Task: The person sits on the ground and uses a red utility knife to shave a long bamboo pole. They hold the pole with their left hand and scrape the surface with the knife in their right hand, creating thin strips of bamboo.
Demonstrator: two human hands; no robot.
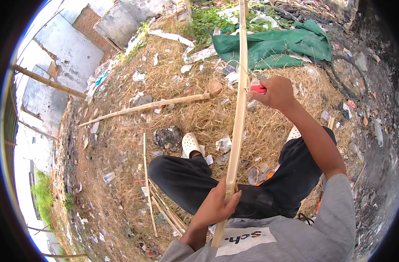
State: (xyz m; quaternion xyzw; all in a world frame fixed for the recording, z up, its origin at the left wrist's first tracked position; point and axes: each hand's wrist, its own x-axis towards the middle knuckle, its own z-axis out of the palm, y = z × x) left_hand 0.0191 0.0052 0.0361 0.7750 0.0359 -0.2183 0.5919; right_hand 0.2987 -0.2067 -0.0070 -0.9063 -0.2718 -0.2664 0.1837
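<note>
A long split length of bamboo [238,131] runs upright through the middle, its pale hollow inner side showing. My left hand [216,205] is wrapped round its lower part, close to my lap. Further up, my right hand [276,94] is closed on a red-handled tool [258,89] at the bamboo's right edge. The tool's working end is too small to make out. By my left knee, several thin bamboo strips [164,207] lie on the ground, and one longer strip [148,183] lies apart from them.
Dry grass and scattered litter cover the ground. A bamboo pole [151,107] lies ahead to the left, near a dark lump [168,137]. Green tarpaulin [278,46] is spread at the far side, with a black hose [339,83] beside it. Broken walls [70,43] stand far left.
</note>
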